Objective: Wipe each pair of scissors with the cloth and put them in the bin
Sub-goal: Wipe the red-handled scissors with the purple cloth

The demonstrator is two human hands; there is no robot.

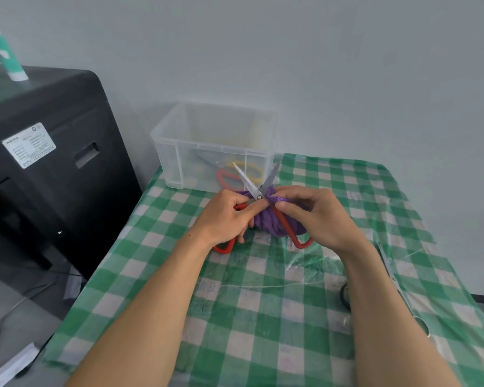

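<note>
Now the open red-handled scissors (pixel 259 197) point blade-tips away, toward the bin (pixel 179 141).

One head-worn camera looks forward and down — close over the checked table (pixel 263 331).

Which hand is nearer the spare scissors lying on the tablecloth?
Right. The right hand sits just left of the spare scissors; the left hand is farther left.

Bare forearms, bare left hand (pixel 224 216) and right hand (pixel 317 216)
</note>
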